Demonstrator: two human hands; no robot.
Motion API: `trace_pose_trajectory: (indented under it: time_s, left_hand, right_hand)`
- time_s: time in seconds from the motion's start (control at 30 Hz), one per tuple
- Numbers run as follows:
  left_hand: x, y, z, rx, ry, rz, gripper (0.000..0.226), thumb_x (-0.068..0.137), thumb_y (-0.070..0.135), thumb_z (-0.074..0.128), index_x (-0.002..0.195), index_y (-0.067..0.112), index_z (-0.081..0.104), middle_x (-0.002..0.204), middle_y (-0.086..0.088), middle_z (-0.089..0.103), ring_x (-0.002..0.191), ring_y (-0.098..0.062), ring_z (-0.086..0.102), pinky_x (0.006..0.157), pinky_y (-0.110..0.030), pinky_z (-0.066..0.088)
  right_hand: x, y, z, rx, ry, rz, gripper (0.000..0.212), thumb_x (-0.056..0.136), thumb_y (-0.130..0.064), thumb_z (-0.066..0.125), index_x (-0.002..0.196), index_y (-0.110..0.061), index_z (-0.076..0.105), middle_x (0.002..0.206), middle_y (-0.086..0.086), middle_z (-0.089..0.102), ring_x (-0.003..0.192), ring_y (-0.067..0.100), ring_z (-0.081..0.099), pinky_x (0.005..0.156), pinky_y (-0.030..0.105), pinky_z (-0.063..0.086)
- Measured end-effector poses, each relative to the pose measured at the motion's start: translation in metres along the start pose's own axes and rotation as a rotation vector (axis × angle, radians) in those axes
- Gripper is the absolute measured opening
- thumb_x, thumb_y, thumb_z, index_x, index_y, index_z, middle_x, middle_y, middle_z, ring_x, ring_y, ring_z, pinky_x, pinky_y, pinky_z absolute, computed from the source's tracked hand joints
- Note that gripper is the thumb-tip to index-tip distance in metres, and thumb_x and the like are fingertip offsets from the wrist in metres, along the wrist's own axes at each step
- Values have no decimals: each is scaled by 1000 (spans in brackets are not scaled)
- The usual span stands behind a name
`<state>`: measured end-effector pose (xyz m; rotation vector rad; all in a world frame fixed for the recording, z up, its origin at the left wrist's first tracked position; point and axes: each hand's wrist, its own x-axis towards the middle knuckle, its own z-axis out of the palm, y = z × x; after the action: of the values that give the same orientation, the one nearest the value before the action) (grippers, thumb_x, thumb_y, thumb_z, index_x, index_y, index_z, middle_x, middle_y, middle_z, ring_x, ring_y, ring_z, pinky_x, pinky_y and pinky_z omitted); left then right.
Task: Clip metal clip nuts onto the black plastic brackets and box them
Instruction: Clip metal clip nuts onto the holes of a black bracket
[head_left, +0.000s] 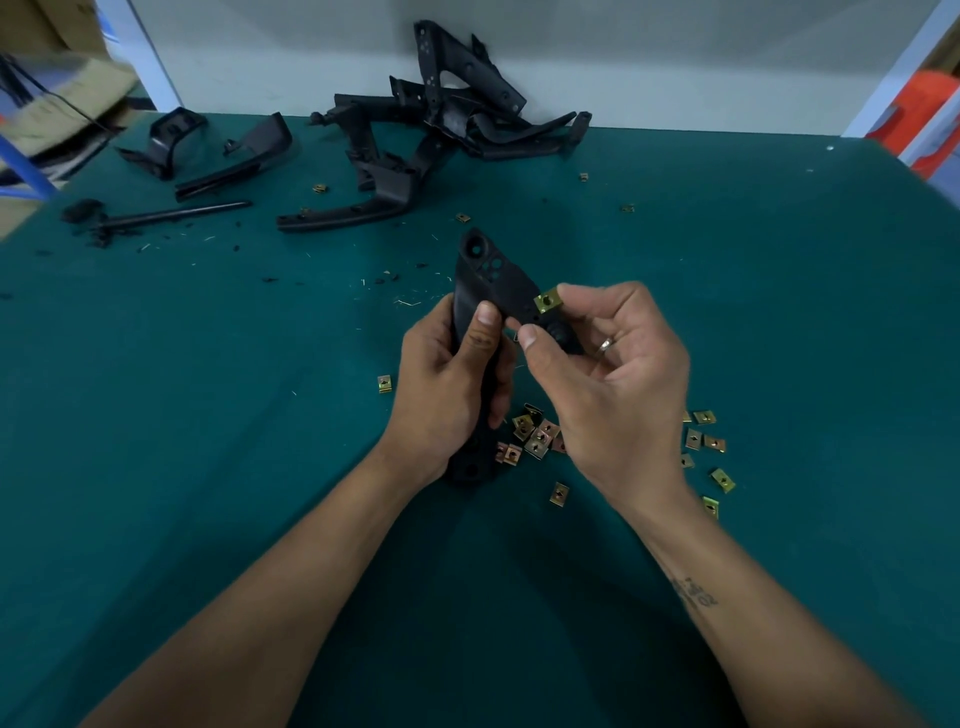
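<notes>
Between the two grips, a bracket (493, 291) stands tilted above the bench (208, 415). Left hand (447, 384) wraps its lower half; right hand (602, 364) pinches a clip nut (547, 301) against its right edge. Clipping is underway; next, the nut likely needs pushing fully home. Loose nuts (535, 434) lie below the grips.

Teal-green table (156, 415) fills most of frame, w/ a pale grey wall (291, 47) behind it at top. Cardboard boxes (57, 98) upper left; orange object (930, 119) upper right, blurred.
</notes>
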<state>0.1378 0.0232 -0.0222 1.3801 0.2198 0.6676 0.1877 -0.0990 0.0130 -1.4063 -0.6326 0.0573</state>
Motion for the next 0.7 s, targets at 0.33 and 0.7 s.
trace_pose_trajectory:
  time_s: [0.33,0.7]
  left_hand:
    - [-1,1,2,37,8,12,37,107,29,48,93,-5,48,62,-5,54,37,-23,44,34,-29,38]
    - [-1,3,0,33,5,-10,35,108,28,47,90,-2,50,61,-6,53,38,-23,44,36,-27,38]
  right_hand:
    - [2,1,-3,-52,-104,-36,28,88,-10,73,104,-28,59,96,-2,72,89,16,74,78,28,60]
    - [4,1,-5,49,-149,27,26,85,-5,74,103,-19,60,99,1,72,88,11,71,78,21,56]
